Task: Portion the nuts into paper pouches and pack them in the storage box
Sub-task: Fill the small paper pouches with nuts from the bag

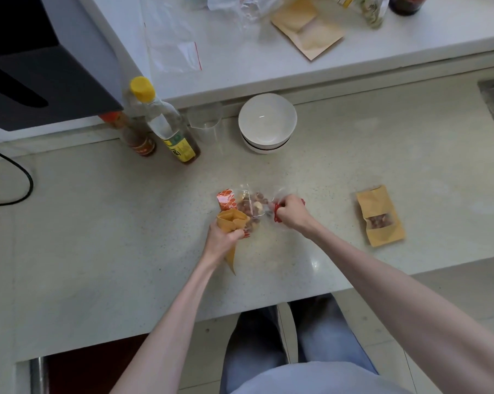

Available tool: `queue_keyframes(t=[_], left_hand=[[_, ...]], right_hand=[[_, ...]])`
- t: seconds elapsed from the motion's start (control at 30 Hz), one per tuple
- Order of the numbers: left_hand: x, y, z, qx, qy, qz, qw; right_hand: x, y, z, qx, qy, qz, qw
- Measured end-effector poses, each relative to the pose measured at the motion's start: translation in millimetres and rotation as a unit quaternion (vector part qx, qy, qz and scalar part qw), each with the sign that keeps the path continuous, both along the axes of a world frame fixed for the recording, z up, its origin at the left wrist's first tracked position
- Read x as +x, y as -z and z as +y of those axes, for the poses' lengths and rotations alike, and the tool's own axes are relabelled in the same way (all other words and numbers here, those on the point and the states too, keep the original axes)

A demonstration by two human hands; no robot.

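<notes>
While my left hand (221, 240) squeezes the open brown paper pouch (231, 223), right hand (292, 213) pinches the clear plastic nut bag (254, 206) at its 3 o'clock end. Tip too fast w/ pouch mouth pinched narrow, nuts spill onto counter (126, 237). Filled windowed pouch (379, 216) lies at 3 o'clock.

Desk (353, 172): pale speckled stone-like surface, smooth, with a soft sheen. Paper pouch (231, 223): matt tan kraft paper, creased at the mouth. Nut bag (254, 206): thin clear plastic film, glossy and crinkled, with printed orange-red ends. Filled pouch (380, 216): matt kraft paper with a clear plastic window. Bowls (267, 120): white glazed ceramic, smooth and glossy. Tall bottle (166, 123): clear, glossy, with a yellow plastic cap and paper label. Cup (206, 120): transparent plastic. Zip bag (173, 44): clear glossy film.
</notes>
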State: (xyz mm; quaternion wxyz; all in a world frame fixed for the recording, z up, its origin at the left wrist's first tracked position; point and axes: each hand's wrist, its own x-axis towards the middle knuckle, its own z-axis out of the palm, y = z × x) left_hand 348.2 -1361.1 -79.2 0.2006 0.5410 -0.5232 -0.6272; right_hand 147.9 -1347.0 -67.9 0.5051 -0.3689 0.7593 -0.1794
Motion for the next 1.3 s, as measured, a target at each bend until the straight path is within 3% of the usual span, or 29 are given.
queue_keyframes(t=[0.4, 0.97, 1.3], left_hand=[[7.9, -11.2, -18.3, 0.039, -0.046, -0.035, 0.998], [6.3, -17.0, -20.7, 0.091, -0.059, -0.084, 0.990], [1.7, -26.0, -17.5, 0.056, -0.045, -0.086, 0.994]], right_hand=[[-33.5, -3.2, 23.0, 0.001, 0.050, -0.032, 0.998], [-83.2, -3.1, 63.1, 0.002, 0.113, 0.021, 0.993], [-105.4, -21.5, 92.6, 0.020, 0.153, 0.019, 0.988]])
